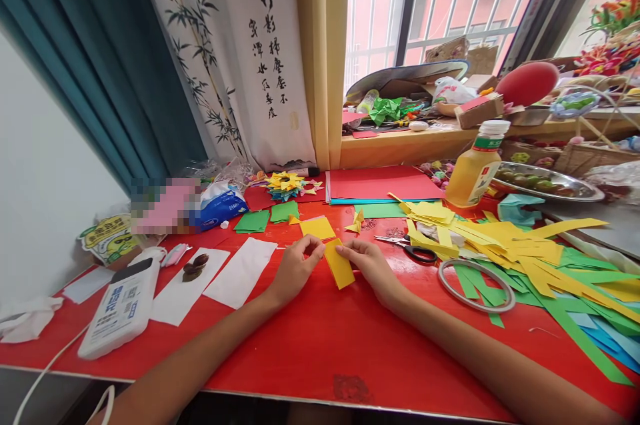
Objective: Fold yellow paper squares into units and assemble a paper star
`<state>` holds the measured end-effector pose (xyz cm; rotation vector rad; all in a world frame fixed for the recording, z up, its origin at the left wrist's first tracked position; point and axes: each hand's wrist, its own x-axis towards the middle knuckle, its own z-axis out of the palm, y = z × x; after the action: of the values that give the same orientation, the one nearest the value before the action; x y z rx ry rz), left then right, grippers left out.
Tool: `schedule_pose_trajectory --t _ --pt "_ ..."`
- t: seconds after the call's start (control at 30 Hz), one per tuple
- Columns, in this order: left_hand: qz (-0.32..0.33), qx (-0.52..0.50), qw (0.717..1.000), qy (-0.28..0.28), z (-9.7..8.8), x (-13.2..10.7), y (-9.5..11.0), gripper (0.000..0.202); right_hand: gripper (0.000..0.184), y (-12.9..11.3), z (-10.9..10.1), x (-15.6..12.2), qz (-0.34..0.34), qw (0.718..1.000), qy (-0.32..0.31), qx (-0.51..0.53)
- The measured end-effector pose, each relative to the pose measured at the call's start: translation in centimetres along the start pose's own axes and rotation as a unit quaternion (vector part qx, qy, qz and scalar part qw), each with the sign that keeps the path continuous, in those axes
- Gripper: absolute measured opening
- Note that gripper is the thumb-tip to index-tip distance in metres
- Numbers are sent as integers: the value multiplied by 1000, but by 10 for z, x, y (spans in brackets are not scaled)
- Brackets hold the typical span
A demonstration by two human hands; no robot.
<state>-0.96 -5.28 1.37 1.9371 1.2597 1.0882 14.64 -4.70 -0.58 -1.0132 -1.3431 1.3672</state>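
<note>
Yellow paper [340, 265] sits between the two hands, near the middle of the counter [280, 358], its lower end pointing toward the front edge. The right hand [367, 265] holds it, thumb laid over the right edge near the top. The left hand [300, 261] has its fingertips drawn together at the upper left edge; whether they grip the paper, I cannot tell. Just behind the paper lies a yellow sheet [318, 227], with a folded yellow piece [356, 220] to its right.

The widest room is in front: red counter surface runs from the paper's lower end, between the forearms, to the front edge. On the left, a narrower red strip separates the left forearm from the nearer white sheet [240, 273]; past that are another white sheet [187, 291], carrying dark brown objects [195, 268], and a white box [123, 301] near the front edge.

Room is tighter on the right. Scissors [420, 253] lie near the right hand, handles turned away from it, and the ring [503, 309] rests near the right forearm, partly over green strips [470, 283]. Yellow strips [525, 245] spread beyond, with the bottle [475, 168] upright behind them. Red sheets [383, 183] mark the far side.
</note>
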Motion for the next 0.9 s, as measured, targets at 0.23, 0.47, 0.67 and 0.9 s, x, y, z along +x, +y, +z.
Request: schedule_pose_trajectory --t 0.23,0.47,0.67,0.9 --pt "-6 -25 1000 -16 1 1 0 14 29 2 2 -2 -14 999 -38 -17" --pt "36 3 998 -58 0 1 -2 21 29 6 6 -2 -12 994 -102 -47" --pt "10 -12 1000 11 -2 6 -8 22 27 2 5 -2 -26 993 -94 -63" --pt "-26 -77 994 71 -3 14 -22 22 28 0 9 -3 22 990 -137 1"
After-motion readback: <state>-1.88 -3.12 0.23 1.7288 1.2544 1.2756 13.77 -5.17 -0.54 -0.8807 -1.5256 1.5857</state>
